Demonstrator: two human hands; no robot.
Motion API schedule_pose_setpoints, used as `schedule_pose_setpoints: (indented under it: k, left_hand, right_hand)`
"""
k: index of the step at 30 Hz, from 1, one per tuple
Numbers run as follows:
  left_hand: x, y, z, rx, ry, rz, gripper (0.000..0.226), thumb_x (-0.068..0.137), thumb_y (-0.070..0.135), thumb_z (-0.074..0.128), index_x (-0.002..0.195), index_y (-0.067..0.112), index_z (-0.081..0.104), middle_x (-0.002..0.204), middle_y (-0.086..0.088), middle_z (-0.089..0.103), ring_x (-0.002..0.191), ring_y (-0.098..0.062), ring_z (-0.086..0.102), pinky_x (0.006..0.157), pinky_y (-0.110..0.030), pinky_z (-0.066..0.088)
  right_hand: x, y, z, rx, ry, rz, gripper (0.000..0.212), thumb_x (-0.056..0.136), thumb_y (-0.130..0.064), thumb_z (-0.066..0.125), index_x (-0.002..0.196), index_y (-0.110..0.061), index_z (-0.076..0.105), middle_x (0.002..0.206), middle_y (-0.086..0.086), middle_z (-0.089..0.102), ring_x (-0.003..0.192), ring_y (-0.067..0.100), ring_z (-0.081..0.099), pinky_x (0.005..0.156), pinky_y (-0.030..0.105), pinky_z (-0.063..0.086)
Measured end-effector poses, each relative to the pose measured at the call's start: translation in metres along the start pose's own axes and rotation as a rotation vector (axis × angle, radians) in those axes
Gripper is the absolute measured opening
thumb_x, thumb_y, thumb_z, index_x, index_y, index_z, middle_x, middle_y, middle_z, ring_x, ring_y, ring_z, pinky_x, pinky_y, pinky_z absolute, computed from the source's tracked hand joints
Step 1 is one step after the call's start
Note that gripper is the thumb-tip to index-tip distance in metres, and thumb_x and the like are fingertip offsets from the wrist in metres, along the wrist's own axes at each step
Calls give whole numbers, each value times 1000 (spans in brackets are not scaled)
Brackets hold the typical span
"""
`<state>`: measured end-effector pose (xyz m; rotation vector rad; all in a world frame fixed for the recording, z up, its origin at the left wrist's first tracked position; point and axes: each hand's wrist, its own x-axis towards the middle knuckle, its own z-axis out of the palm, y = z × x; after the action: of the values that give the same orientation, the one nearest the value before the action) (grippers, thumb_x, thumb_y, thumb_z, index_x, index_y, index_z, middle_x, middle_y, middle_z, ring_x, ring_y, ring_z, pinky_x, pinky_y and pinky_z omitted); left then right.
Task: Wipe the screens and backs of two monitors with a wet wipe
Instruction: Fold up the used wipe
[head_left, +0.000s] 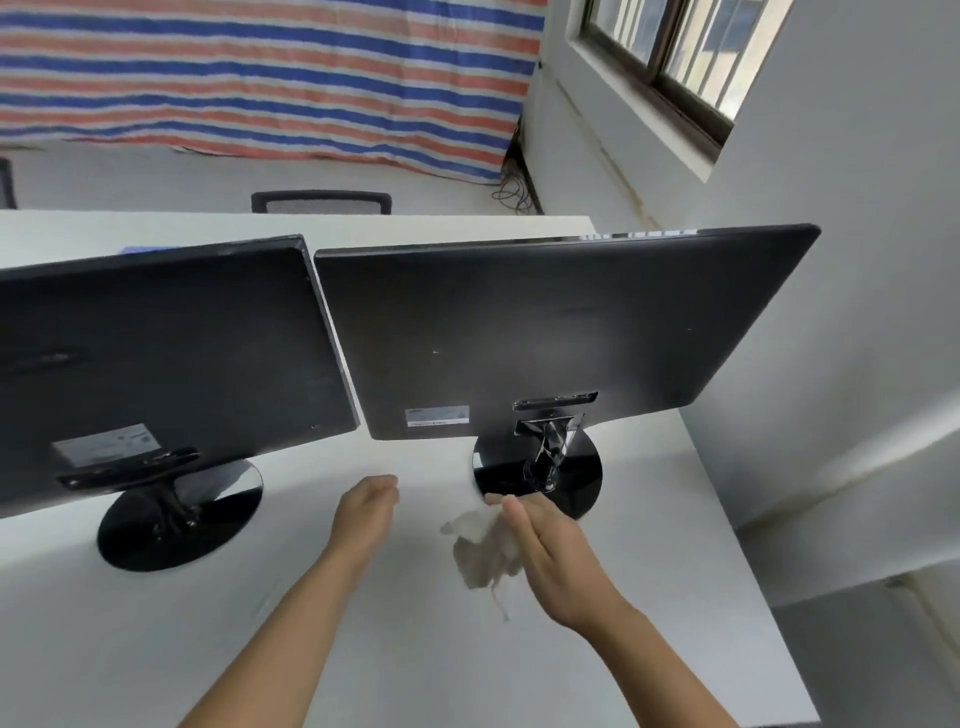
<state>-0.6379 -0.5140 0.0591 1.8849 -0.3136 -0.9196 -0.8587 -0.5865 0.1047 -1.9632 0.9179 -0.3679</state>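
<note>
From my end I see two monitors standing side by side on the white, matte tabletop, both with their backs turned to me. The left monitor and the right monitor are flat black slabs with a dull plastic finish, and their inner edges stand just beside each other. Each carries a pale rectangular label low on its back. Each sits on a short neck over a round, glossy black base, and both the left base and the right base mirror the room's light.

The wet wipe is a crumpled, greyish-white wad with a thin tail hanging down. It is near me, just in front of the right base, in the grasp of the right hand. That hand shows its back and thumb side to me, motion-blurred, and its fingers reach toward the base rim. Exactly how they pinch the wipe is hidden behind the hand.

The left hand holds nothing. It sits between the two bases with its fingers loosely bent, and I cannot tell whether it touches the tabletop.

Beyond the far edge of the tabletop, the mesh back of a chair pokes up. Behind it hangs a woven tarp striped red, white and blue. Dark cables tangle on the floor by the corner. A dark-framed window sits in the grey wall at far right.
</note>
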Motion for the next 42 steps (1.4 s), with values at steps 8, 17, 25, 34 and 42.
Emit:
schedule_pose_setpoints:
  k: [8, 17, 25, 34, 42]
  left_hand:
    - [-56, -13, 12, 423, -486, 190, 72, 85, 11, 58, 143, 45, 33, 136, 9, 32, 134, -11, 25, 98, -27, 36]
    - [-85, -9, 30, 204, -528, 222, 17, 90, 38, 65, 101, 27, 67, 120, 20, 63, 107, -4, 62, 93, -20, 46]
    - [-98, 26, 28, 251, -403, 394, 21, 73, 28, 73, 81, 15, 59, 68, 10, 52, 62, -7, 43, 58, -18, 37]
    - [-123, 50, 12, 284, -337, 369, 45, 78, 4, 70, 111, 32, 57, 91, 1, 65, 78, -8, 61, 70, -19, 50]
    - [-122, 22, -38, 185, -47, 149, 16, 79, 9, 78, 88, 20, 73, 77, 8, 67, 71, -8, 58, 63, -16, 43]
  right_hand:
    - [-10, -32, -14, 278, 33, 112, 58, 103, -51, 31, 77, -12, 66, 73, 1, 69, 71, 11, 64, 71, 20, 49]
    - [-21, -10, -30, 476, -93, 271, 65, 94, -64, 46, 87, -1, 60, 88, 14, 70, 85, 26, 65, 84, 38, 48]
    - [-56, 32, -22, -26, 24, 270, 83, 59, -66, 81, 127, -35, 45, 120, -14, 52, 101, 1, 56, 85, 22, 49]
    - [-42, 25, 4, -26, -158, 43, 7, 90, -44, 59, 90, -39, 62, 93, -16, 62, 87, 0, 57, 73, 17, 44]
    - [-21, 20, 10, 444, -18, 269, 27, 98, -21, 47, 74, -23, 60, 70, -10, 59, 71, 12, 54, 65, 26, 41]
